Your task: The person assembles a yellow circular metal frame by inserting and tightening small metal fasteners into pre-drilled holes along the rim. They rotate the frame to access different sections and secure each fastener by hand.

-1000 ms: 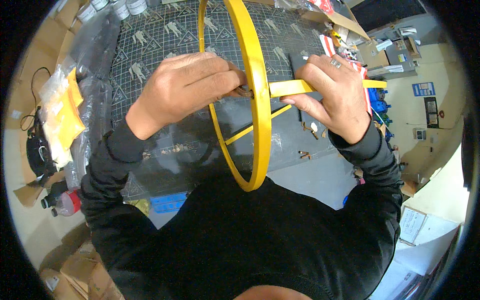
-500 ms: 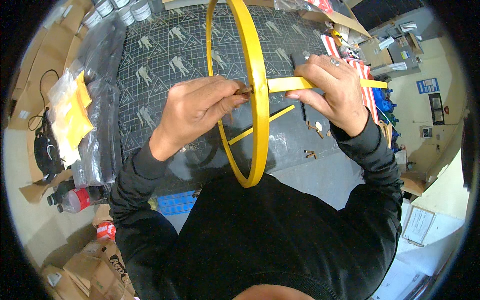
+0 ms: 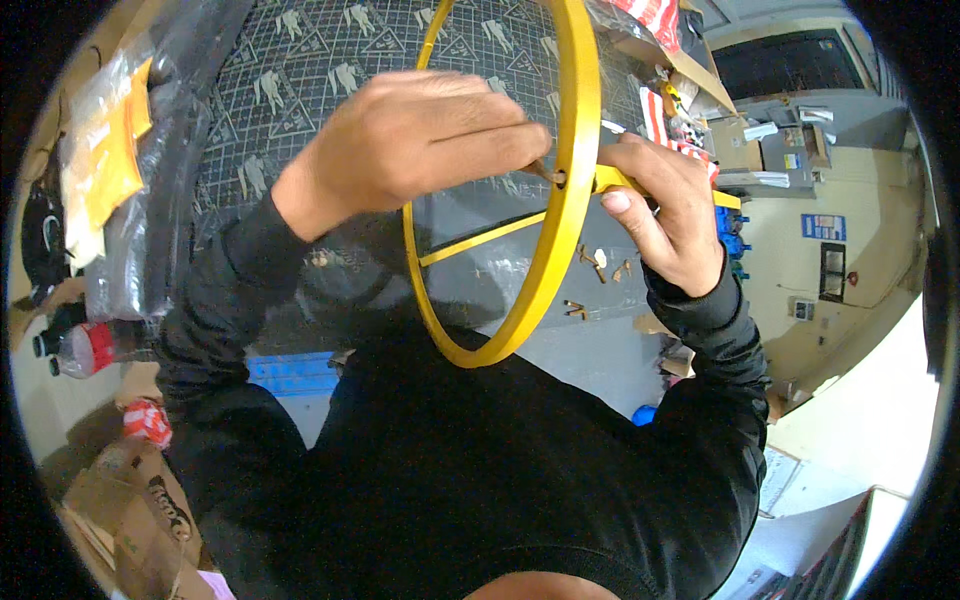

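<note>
**A small brown piece at the hole of a yellow ring, with the joint apparently unfinished**

The yellow ring (image 3: 580, 100) stands on edge, slightly tilted, in front of the person's chest and above the dark table (image 3: 340, 290). The left hand (image 3: 420, 140), on the ring's left side, is somewhat blurred; its fingertips are drawn together in a pinch on a small brown piece (image 3: 547, 175), whose tip points into or rests at a hole in the ring's near band. How deeply it enters cannot be told. Opposite, the right hand (image 3: 665, 205) is curled closely around the near bar (image 3: 612, 177), a flat yellow strip whose inner end lies against or just beside the ring at the same spot and whose outer end projects beyond the hand. The thumb lies close to this inner end.

Stage reached, as judged from the arrangement: bar and ring are brought together, but the brown piece does not appear fully seated, so this joint seems incomplete. The far bar (image 3: 485, 239) meets the ring's opposite side and appears to be in place; its fastening is too small to make out. Loose brown pieces (image 3: 601, 272) lie on the table to the right of the ring, apparently unused. Whether the ring has further holes without bars cannot be seen.
</note>
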The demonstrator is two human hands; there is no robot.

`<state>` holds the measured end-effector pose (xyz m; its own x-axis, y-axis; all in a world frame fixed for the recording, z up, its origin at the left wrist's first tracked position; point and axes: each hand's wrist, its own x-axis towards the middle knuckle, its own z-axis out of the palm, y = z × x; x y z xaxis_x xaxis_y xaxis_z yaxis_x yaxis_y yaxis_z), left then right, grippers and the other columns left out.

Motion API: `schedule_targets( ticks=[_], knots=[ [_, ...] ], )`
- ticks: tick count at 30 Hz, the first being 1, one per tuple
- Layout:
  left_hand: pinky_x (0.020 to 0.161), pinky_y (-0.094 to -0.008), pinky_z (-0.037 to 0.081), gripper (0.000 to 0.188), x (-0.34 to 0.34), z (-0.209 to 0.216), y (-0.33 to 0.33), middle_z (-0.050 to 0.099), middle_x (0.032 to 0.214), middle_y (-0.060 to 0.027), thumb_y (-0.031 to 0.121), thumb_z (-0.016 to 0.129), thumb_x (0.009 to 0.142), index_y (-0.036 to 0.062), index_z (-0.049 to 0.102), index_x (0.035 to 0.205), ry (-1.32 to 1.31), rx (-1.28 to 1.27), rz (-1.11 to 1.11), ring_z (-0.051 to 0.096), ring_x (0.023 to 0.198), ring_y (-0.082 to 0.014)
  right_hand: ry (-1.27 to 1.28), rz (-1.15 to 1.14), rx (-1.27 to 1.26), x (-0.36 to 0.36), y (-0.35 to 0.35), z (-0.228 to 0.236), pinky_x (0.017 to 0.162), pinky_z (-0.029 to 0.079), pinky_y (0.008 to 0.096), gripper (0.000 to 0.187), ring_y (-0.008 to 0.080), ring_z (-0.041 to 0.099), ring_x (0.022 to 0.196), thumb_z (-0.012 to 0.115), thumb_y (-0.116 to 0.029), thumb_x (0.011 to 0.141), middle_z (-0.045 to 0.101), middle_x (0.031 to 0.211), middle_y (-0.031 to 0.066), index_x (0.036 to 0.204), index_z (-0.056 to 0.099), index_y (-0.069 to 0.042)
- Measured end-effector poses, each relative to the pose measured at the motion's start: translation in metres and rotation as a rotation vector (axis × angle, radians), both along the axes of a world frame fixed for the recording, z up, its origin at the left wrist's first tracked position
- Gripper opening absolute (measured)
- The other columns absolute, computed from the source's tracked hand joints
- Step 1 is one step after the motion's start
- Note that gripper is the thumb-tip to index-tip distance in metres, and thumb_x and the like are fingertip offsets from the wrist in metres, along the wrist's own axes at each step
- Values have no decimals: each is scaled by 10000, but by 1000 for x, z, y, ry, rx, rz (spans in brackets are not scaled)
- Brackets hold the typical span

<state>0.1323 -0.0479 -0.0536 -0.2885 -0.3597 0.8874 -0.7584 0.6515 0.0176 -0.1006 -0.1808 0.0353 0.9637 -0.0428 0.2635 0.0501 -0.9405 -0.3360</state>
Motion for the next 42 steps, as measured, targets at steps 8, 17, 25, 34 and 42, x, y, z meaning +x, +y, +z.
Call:
schedule_targets(
  ticks=[8, 17, 25, 34, 42],
  knots=[
    [687, -239, 453, 345, 5, -13, -7, 654, 864, -5, 371, 760, 927, 37, 680, 953, 924, 998, -735, 595, 765, -98, -97, -4, -128, 9, 3, 1, 521, 443, 358, 288, 252, 608, 587, 796, -280, 838, 612, 726, 74, 982, 704, -48],
    [609, -220, 384, 449, -5, 14, 22, 544, 764, 59, 497, 713, 944, 61, 690, 1050, 1291, 1555, -616, 487, 670, -44, -121, -6, -162, 7, 8, 1, 504, 448, 356, 304, 237, 616, 581, 807, -313, 818, 619, 736, 48, 991, 714, -80],
    [613, -176, 415, 318, 4, 46, 25, 570, 819, 65, 388, 703, 980, 76, 647, 1004, 1195, 1584, -525, 529, 697, -10, -104, -7, -205, 7, 11, 2, 519, 453, 353, 313, 235, 613, 587, 806, -306, 805, 614, 738, 48, 1004, 717, -82],
    [624, -281, 523, 196, -26, 80, 36, 602, 805, -30, 200, 677, 973, 22, 599, 994, 580, 629, 24, 594, 666, -121, -90, 9, -251, 12, 12, 3, 518, 452, 357, 331, 238, 608, 585, 802, -311, 805, 615, 752, 54, 1023, 712, -79],
    [639, -385, 538, 266, -2, 76, 38, 665, 942, -146, 11, 776, 723, 13, 642, 952, -72, 279, -182, 675, 745, -290, -143, -2, -288, 11, 13, 3, 520, 463, 359, 349, 240, 600, 587, 813, -309, 795, 614, 767, 46, 1047, 709, -91]
  ],
)
